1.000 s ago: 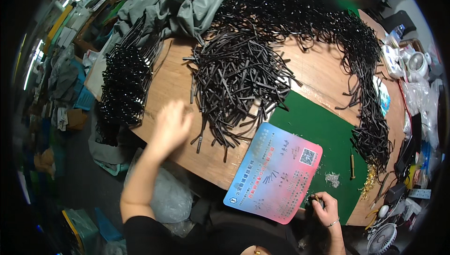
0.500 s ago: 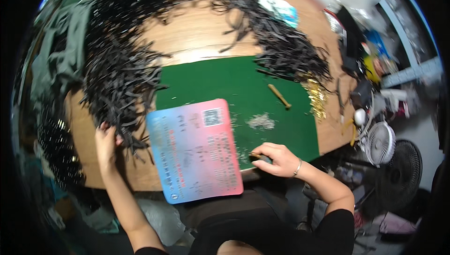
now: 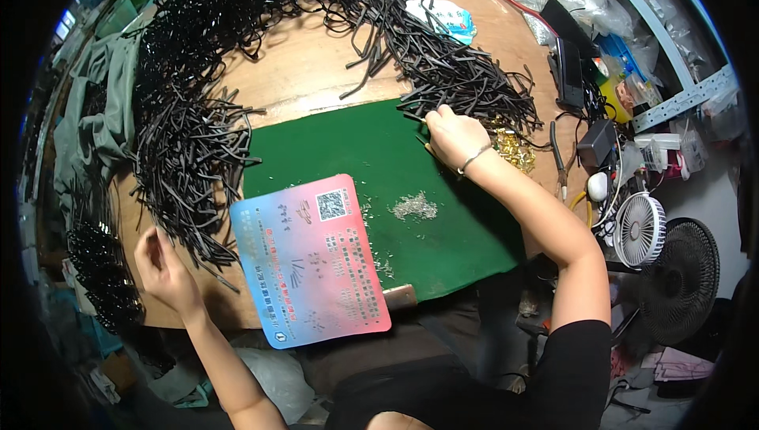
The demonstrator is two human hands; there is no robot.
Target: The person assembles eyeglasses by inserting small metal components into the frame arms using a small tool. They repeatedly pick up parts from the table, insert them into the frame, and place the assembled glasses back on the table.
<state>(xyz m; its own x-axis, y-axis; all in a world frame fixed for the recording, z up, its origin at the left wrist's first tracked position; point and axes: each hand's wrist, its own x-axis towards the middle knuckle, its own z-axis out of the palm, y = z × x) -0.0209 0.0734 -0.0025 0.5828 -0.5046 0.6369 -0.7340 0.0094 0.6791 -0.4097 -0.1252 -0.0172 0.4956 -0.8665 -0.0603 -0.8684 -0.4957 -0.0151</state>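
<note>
My left hand (image 3: 168,273) is beside the near end of the left bundle of black cords (image 3: 190,145), fingers curved and apart, with nothing visible in it. My right hand (image 3: 457,139) is closed at the near edge of the right bundle of black cords (image 3: 466,74). A small golden tip shows at its fingers, but what it grips is mostly hidden. Partly under this hand, a thin brass-coloured rod lies on the green mat (image 3: 316,145). Small silver slivers (image 3: 415,207) form a heap on the mat. A blue and pink printed card (image 3: 308,264) overlaps its near left part.
Gold-coloured small pieces (image 3: 514,151) lie beside my right wrist. A white and blue packet (image 3: 443,20) sits by the right cords. Further right are a black adapter (image 3: 597,144), a white fan (image 3: 639,228) and a larger black fan (image 3: 680,280). Grey cloth (image 3: 99,114) hangs at left.
My right hand has moved from the mat's near edge up and away to the right cord bundle. My left hand has drawn back from the left cords and opened. The view has shifted slightly.
</note>
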